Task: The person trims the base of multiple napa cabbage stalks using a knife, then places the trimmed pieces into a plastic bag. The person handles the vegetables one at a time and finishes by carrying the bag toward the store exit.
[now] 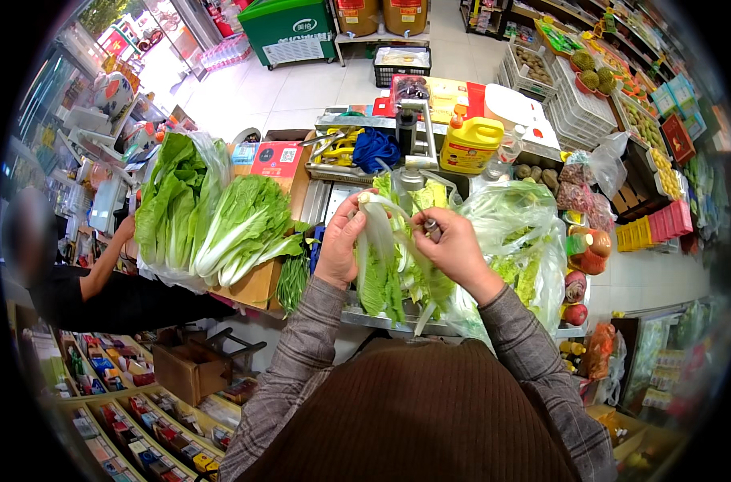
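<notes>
My left hand (340, 244) grips a leafy green vegetable (382, 265), its pale cut base up near the fingertips and its leaves hanging down. In my right hand (452, 250) is a small knife (432, 228) with a greyish handle; its thin blade points toward the stalks and is partly hidden. Loose yellow-green leaves lie beneath and behind both hands. To the right, a clear plastic bag (504, 208) holds more leafy greens. Large heads of leafy greens (245, 226) with white stalks rest at the left on a cardboard box, beside greens in another plastic bag (212, 159).
Behind my hands stand a metal frame (428, 129), a blue cloth bundle (375, 149) and a yellow pump jug (470, 144). Thin green stalks (293, 280) lie left of my forearm. Another person's arm (109, 256) reaches in at far left. Bagged produce (588, 253) borders the right.
</notes>
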### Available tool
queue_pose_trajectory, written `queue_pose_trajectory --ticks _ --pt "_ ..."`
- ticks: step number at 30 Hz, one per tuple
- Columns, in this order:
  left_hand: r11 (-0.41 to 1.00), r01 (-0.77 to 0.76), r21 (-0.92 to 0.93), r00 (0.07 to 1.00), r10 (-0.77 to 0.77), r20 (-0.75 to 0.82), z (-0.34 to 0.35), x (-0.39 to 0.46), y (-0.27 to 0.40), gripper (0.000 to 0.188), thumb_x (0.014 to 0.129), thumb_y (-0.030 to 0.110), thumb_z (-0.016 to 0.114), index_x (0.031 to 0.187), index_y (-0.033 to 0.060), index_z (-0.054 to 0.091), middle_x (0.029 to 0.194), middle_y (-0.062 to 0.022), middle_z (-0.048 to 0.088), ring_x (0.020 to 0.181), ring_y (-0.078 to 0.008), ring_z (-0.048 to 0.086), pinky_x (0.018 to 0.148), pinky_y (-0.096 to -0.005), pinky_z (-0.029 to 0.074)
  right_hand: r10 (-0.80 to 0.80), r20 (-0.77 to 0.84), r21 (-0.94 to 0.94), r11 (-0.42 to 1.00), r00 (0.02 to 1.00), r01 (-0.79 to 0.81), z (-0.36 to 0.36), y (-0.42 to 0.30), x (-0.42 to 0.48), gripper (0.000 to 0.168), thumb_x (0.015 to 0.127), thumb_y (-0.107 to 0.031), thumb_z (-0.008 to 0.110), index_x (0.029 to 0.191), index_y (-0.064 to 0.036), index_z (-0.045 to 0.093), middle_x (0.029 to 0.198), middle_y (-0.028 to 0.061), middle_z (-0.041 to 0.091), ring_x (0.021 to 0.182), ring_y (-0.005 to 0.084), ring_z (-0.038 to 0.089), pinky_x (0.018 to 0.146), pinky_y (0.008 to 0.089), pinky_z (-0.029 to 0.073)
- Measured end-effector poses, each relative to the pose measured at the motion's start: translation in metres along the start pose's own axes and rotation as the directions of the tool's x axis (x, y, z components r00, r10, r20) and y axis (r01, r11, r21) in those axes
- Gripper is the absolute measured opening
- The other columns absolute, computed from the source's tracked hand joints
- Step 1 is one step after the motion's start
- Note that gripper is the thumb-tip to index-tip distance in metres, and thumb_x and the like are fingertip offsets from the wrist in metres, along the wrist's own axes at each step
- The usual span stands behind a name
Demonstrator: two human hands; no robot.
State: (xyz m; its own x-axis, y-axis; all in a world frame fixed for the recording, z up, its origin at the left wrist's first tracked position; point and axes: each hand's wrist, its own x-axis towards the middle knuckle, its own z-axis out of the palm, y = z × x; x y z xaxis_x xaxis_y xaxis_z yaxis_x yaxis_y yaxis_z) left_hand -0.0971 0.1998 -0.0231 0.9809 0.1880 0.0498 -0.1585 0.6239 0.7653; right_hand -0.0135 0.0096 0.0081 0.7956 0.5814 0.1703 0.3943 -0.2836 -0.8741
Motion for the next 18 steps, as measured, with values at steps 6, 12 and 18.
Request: queue_pose_trajectory --ticks 6,12,18 --pt "0.990 0.109 0.091 0.994 -0.107 -0.020 -0.028 -0.013 0.005 0.047 0.095 0.023 0.061 0.134 0.0004 0.049 0.112 -0.0105 0.065 0.101 -0.0163 0.063 0.090 -0.0313 0.052 -0.265 -0.088 -0.339 0.914 0.960 0.221 -0.018 -0.009 0.024 0.018 0.073 -0.004 0.070 0.089 -0.009 0.065 0.081 0.0068 0.060 0.068 0.0260 0.063 0.059 0.0358 0.050" --pt "0.994 0.104 -0.035 0.982 -0.097 0.160 -0.056 -0.024 0.019 0.049 0.095 0.031 0.060 0.132 -0.0002 0.050 0.100 -0.0117 0.060 0.094 -0.0264 0.059 0.088 -0.0392 0.052 -0.260 -0.220 -0.322 0.929 0.940 0.181 -0.031 -0.005 0.037 0.019 0.076 0.000 0.069 0.092 -0.006 0.065 0.083 0.0076 0.059 0.064 0.0233 0.062 0.057 0.0314 0.049" --pt "0.863 -0.117 -0.492 0.991 0.130 -0.009 -0.080 -0.022 0.036 0.047 0.097 0.035 0.050 0.135 0.0066 0.051 0.107 -0.0090 0.053 0.105 -0.0240 0.051 0.085 -0.0406 0.050 -0.248 -0.119 -0.314 0.928 0.961 0.201 -0.002 0.008 0.018 0.015 0.080 -0.004 0.071 0.094 -0.005 0.066 0.085 0.0084 0.061 0.067 0.0239 0.061 0.058 0.0318 0.049"
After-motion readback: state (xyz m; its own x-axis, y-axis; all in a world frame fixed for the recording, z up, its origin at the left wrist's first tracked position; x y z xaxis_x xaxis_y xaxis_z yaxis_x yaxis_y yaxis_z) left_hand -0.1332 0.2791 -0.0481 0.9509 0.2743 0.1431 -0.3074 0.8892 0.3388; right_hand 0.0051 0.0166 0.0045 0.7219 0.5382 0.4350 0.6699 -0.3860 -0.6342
